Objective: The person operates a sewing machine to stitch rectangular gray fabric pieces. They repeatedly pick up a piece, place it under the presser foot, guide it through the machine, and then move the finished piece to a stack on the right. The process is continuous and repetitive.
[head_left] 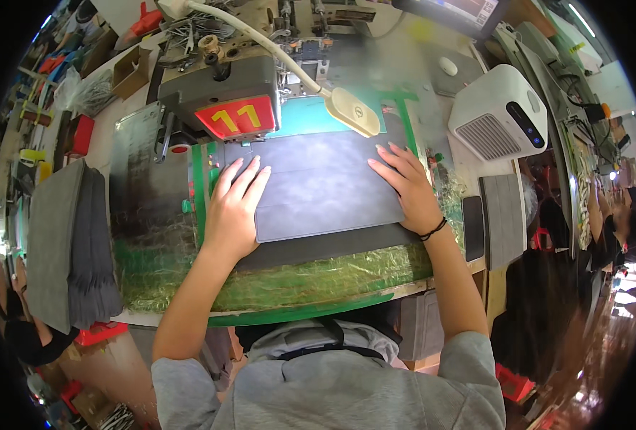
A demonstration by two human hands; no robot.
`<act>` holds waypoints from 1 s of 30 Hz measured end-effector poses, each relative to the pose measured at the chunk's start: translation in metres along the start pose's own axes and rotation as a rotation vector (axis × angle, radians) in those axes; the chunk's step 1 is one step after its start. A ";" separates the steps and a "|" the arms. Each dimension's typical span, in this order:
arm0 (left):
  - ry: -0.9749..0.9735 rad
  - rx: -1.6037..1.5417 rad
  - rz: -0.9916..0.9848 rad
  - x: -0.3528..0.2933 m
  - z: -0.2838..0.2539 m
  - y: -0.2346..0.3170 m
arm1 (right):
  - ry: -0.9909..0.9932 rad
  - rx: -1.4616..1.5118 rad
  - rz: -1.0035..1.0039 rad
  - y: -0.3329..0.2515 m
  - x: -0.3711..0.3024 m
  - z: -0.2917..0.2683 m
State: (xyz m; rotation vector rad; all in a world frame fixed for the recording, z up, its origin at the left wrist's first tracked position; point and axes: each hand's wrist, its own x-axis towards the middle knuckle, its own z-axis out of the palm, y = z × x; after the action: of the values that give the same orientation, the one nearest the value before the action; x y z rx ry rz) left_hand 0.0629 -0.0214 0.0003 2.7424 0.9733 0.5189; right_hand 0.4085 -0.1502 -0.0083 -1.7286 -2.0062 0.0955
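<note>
A flat grey panel (329, 190), which looks like leather or coated fabric, lies under the lamp at the machine's front. My left hand (235, 208) rests on its left edge, fingers stretched toward the machine. On the right edge lies my right hand (410, 185), fingers spread and a dark band at the wrist. Both hands press flat and grip nothing. Under the panel, a darker grey sheet (318, 247) shows along the near side. Just beyond the fingertips stands the sewing machine head (210, 97) with a red plate; its needle area is hard to make out.
A white lamp (352, 111) hangs low over the panel. At the right are a white box-shaped device (500, 115), a phone (473, 228) and a grey panel stack (502, 218). More grey pieces (67, 244) hang at the left. Green tape (318, 308) borders the table's near edge.
</note>
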 end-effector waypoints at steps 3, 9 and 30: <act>0.009 0.003 0.008 -0.002 0.003 -0.003 | -0.003 -0.003 -0.004 0.000 0.000 0.001; 0.004 0.010 -0.003 -0.008 -0.004 -0.009 | -0.014 -0.002 0.004 -0.013 0.006 0.004; 0.000 0.012 -0.035 -0.033 -0.031 -0.052 | -0.058 -0.020 0.003 -0.057 0.030 0.034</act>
State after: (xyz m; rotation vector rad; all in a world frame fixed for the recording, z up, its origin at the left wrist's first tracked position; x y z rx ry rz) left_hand -0.0030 -0.0011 0.0052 2.7308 1.0256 0.5095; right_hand 0.3401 -0.1240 -0.0083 -1.7607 -2.0527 0.1285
